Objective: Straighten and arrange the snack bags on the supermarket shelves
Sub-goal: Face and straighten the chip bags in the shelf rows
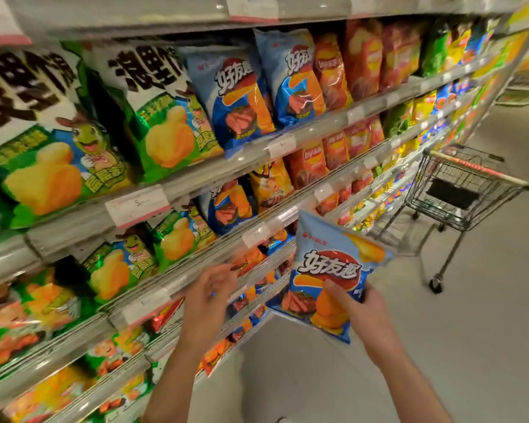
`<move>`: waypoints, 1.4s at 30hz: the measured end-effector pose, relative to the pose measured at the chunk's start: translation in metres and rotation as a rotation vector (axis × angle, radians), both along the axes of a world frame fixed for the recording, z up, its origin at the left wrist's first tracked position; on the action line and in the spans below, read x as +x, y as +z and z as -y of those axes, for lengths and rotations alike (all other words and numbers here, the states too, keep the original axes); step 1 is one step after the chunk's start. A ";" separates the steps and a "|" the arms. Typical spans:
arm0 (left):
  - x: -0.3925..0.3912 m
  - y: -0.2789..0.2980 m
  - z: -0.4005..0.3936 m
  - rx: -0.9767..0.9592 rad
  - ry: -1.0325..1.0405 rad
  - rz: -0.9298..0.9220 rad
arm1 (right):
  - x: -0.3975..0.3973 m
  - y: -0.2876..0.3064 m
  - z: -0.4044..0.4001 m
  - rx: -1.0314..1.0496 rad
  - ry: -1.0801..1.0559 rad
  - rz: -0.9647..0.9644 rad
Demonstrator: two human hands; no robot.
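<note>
Right hand (pixel 353 303) gripping a blue chip bag (pixel 327 270) just off the shelves (pixel 196 184), left hand (pixel 209 290) loosely curled, empty, at a shelf edge, shopping cart (pixel 464 190) beyond the bag

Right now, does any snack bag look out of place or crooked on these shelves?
Yes. One blue chip bag is off the shelves, tilted, held by the right hand. Matching blue bags on the upper shelf lean sideways. The left hand reaches toward a lower shelf edge.

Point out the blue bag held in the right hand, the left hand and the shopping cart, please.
blue bag (pixel 330 264), head view, on its printed front.
left hand (pixel 209 293), head view, on its back.
shopping cart (pixel 468 190), head view, on its wire basket.
</note>
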State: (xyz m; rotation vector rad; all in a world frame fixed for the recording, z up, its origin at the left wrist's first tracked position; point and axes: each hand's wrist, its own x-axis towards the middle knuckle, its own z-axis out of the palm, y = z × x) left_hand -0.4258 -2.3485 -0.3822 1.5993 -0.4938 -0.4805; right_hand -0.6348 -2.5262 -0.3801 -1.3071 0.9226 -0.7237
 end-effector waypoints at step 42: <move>0.092 -0.032 0.349 0.244 0.619 0.147 | 0.155 -0.027 0.395 -0.066 0.712 -0.077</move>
